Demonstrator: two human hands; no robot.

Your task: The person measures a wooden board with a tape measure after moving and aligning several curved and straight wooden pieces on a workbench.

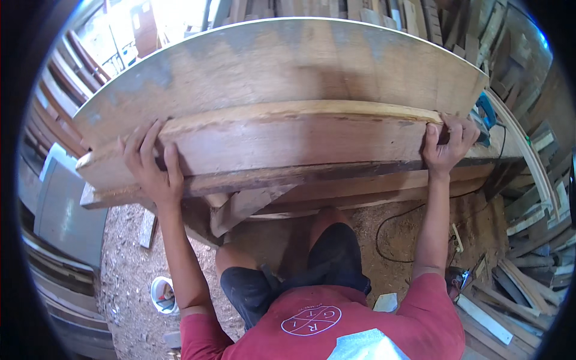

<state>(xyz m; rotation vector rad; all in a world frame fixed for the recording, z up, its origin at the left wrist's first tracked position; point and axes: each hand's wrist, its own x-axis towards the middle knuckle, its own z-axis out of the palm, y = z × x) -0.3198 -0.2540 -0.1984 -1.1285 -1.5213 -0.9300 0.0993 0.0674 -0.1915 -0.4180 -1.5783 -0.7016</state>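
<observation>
A long reddish plank [258, 144] with a pale, rough upper edge stretches across the workbench in front of me. My left hand [155, 161] grips it near the left end, with the fingers over the wood and the thumb toward its middle. Near the right end, my right hand [449, 145] is closed on the same plank, its fingers curled over the top edge. Just beyond the plank is a wide plywood sheet [288, 75] with grey patches. The undersides of both hands' fingers are partly hidden.
A blue power tool [487, 111] rests on the bench's right end. Its dark cable [384, 231] loops over the dusty floor. A white bucket [161, 300] stands at lower left, a grey panel [71, 207] leans at left, and scrap timber [528, 285] piles up at right.
</observation>
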